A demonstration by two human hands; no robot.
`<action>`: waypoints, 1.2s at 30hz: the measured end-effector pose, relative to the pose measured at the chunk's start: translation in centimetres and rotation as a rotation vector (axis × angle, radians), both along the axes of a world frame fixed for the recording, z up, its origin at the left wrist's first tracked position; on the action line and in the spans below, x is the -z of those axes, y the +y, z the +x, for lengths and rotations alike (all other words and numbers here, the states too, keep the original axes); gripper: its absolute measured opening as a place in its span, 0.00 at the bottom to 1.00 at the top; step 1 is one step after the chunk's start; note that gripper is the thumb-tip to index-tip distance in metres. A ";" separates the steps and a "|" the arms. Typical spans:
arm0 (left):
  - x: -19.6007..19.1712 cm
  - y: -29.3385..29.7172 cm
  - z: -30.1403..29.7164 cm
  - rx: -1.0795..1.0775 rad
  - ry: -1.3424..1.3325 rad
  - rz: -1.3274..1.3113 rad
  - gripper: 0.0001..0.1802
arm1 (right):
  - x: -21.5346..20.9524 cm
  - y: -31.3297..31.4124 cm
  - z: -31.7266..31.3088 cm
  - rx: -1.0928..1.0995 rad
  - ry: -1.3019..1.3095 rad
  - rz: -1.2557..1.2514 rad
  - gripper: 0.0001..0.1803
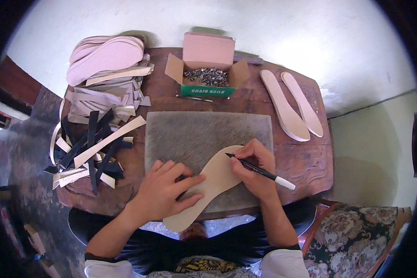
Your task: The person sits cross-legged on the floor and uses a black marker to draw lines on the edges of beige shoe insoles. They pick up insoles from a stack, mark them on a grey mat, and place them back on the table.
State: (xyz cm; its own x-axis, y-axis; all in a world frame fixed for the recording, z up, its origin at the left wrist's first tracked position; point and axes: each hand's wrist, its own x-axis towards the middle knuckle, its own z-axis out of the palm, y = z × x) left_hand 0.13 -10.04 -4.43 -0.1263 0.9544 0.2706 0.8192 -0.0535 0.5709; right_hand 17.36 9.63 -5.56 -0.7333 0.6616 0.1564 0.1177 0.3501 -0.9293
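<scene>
The beige, flat, sole-shaped piece [215, 182] lies aslant over the grey rectangular mat [183, 132], its long axis running from the narrow end, past the mat's near edge, to the wide end on the mat's right half. My left hand [162, 189] is spread loosely, fingertips on the waist, nearer the narrow end, gripping nothing. My right hand [260, 183], nearer the wide end, is closed round a slim black pen with a white end [265, 173]. Its tip points leftward over that wide end; I can't tell whether it touches.

two hands [164, 187], one white-ended marker [267, 173], one held sole [220, 173], one nail box [185, 90], one mat [183, 134]
</scene>
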 end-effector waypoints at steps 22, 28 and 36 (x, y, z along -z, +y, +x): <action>-0.6 0.2 0.1 0.009 0.026 -0.040 0.25 | -0.2 0.2 0.3 0.025 -0.003 0.148 0.11; -0.6 -0.1 0.0 0.009 0.028 -0.051 0.25 | 0.1 0.0 0.1 0.032 0.027 0.105 0.11; -0.6 0.0 0.0 0.016 0.013 -0.049 0.25 | 0.0 0.2 0.3 0.029 -0.006 0.126 0.11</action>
